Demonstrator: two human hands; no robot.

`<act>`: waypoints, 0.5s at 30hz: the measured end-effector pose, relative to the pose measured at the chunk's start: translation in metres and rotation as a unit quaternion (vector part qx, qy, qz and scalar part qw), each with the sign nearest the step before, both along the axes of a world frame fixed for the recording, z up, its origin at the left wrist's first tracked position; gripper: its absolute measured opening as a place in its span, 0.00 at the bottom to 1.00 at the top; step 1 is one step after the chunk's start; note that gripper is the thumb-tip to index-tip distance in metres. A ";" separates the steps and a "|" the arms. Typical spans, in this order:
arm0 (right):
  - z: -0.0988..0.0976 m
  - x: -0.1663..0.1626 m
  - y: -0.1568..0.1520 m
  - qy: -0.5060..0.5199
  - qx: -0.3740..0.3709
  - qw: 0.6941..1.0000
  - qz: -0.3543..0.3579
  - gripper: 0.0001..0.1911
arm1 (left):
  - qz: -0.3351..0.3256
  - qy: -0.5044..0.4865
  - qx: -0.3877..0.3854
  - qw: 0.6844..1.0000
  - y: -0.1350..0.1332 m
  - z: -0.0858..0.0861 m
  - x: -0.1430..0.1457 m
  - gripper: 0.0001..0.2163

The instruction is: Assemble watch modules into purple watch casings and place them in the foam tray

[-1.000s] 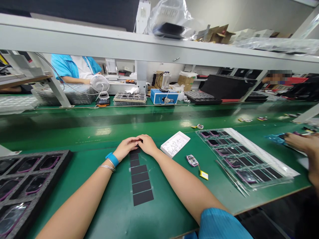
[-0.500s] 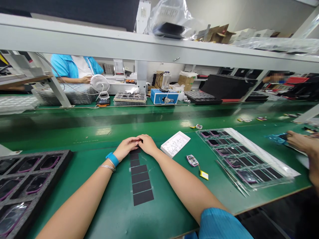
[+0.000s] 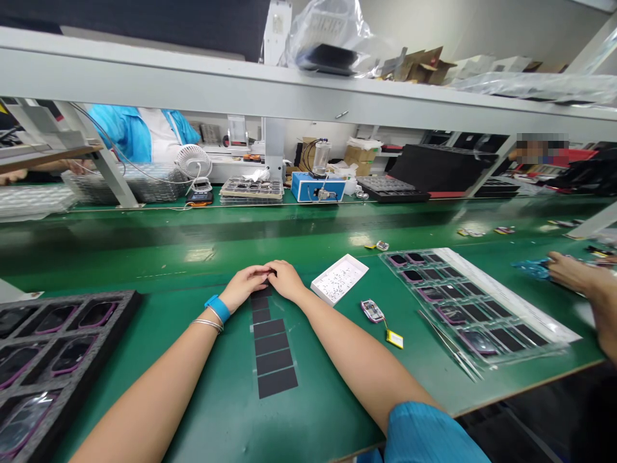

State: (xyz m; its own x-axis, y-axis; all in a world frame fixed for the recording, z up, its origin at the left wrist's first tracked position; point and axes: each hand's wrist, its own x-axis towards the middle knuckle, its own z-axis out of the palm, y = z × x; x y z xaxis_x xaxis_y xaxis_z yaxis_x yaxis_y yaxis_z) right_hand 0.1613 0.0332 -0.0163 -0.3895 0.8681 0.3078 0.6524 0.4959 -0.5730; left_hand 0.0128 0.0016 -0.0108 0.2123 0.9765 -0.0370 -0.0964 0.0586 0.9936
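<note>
Left of the white box (image 3: 322,296), the left hand (image 3: 243,287) and right hand (image 3: 288,281) meet, fingertips bunched narrowly; I cannot tell what they hold. Black patches (image 3: 273,345) stretch from beneath them, also left of the box.

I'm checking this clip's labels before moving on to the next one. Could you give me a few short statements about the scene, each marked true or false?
1. The left hand and right hand are close together at the far end of the dark strips. True.
2. The blue wristband is on the right wrist. False: it is on the left.
3. A yellow battery is wired to a small gadget. True.
4. The tweezers lie inside the white box. False: they lie on the green table, beside the clear tray.
5. The white box stands to the right of both hands. True.
</note>
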 end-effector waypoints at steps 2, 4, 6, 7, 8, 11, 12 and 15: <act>0.000 0.000 0.000 0.000 -0.001 1.000 0.001 0.15 | 0.000 -0.001 0.000 1.000 0.000 0.000 0.000 0.22; 0.000 0.000 0.001 -0.001 -0.002 1.000 0.001 0.15 | 0.000 0.000 0.001 1.000 0.000 0.000 0.000 0.22; 0.000 0.000 0.001 -0.001 -0.004 1.000 0.001 0.15 | 0.000 0.001 0.002 1.000 0.000 0.000 -0.001 0.21; 0.000 0.000 0.001 -0.002 -0.004 1.000 0.001 0.15 | 0.000 0.001 0.002 1.000 0.000 0.000 -0.001 0.21; 0.000 0.000 0.002 -0.002 -0.005 1.000 0.000 0.15 | 0.001 0.002 0.003 1.000 0.000 0.000 -0.001 0.21; -0.001 0.000 0.002 -0.002 -0.006 1.000 0.001 0.15 | 0.002 0.004 0.005 1.000 0.001 -0.001 0.000 0.21; -0.001 0.000 0.002 -0.001 -0.006 1.000 0.002 0.15 | 0.002 0.005 0.006 1.000 0.001 -0.001 0.000 0.21; -0.001 0.000 0.002 0.001 -0.006 1.000 0.003 0.16 | 0.004 0.011 0.009 1.000 0.001 -0.001 0.000 0.21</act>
State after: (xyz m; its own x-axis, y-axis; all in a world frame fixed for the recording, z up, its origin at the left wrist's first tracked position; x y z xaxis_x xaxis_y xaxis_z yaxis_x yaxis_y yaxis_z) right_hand 0.1608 0.0357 -0.0174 -0.3946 0.8690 0.2986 0.6478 0.4936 -0.5803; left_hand 0.0126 0.0028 -0.0121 0.2033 0.9788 -0.0235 -0.0752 0.0396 0.9964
